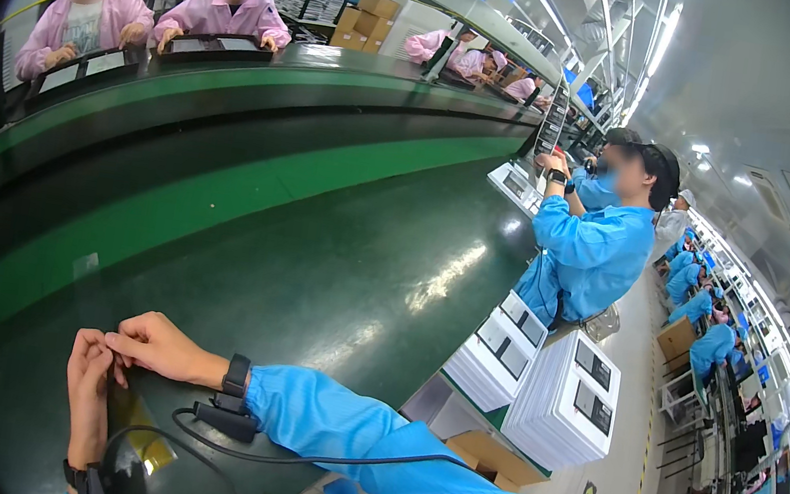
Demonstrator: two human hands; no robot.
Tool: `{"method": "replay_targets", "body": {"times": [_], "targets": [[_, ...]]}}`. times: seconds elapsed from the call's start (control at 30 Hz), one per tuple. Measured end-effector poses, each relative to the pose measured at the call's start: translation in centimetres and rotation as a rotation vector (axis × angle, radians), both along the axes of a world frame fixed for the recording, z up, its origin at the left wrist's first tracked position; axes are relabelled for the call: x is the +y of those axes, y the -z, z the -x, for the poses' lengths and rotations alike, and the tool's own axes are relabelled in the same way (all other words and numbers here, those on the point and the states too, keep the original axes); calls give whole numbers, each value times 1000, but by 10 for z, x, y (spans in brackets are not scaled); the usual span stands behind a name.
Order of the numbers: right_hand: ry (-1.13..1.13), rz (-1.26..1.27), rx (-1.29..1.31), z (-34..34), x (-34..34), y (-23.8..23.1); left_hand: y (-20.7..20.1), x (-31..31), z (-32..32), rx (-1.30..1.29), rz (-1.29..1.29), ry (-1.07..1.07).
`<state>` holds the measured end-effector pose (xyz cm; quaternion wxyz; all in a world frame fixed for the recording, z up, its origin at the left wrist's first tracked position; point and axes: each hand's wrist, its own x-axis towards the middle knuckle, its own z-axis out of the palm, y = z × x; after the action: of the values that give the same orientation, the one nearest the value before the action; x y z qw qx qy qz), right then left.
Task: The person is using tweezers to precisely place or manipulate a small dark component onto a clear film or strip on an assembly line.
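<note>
Two bare hands: we list a left hand (90, 381), upright, fingers curled inward, and a right hand (164, 346) reaching across from the right, its fingers drawn together so that the tips of both meet; we cannot tell whether anything thin is pinched there. We judge them held so close for fine fingertip work, the left steadying the right. Nearest item: one amber film strip (150, 447), glossy and translucent, lying on the bench beneath the hands, beside the left forearm, perhaps left there to stay within reach. Just beyond the fingertips we note a pale translucent patch (86, 264), film or reflection, we cannot say which. One green bench top (341, 270), smooth and hard, streaked with lamp glare. Two black wrist bands, matte; below the right one (237, 377), a black box-shaped module (227, 421) trailing a thin round cable (315, 459) over a creased blue sleeve (321, 414) of finely ribbed cloth. Two stacks of white trays, a nearer (563, 402) and a farther (491, 357), thin, flat and rectangular, with dark panels on top; we suppose they stand at the bench's right edge to spare the working surface. Beyond them, one co-worker (592, 244) in blue
</note>
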<state>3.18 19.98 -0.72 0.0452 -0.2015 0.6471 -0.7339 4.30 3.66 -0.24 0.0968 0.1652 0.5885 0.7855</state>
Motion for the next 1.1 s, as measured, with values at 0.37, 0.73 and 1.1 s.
{"method": "replay_targets", "body": {"times": [0.37, 0.73, 1.1], "targets": [[-7, -56, -109, 1, 2, -1, 0, -7, 1, -71, 17, -73], [-24, -45, -75, -2, 3, -5, 5, -11, 6, -72, 23, -13], [-28, 17, -99, 6, 12, 6, 4, -1, 5, -136, -98, -134]]}}
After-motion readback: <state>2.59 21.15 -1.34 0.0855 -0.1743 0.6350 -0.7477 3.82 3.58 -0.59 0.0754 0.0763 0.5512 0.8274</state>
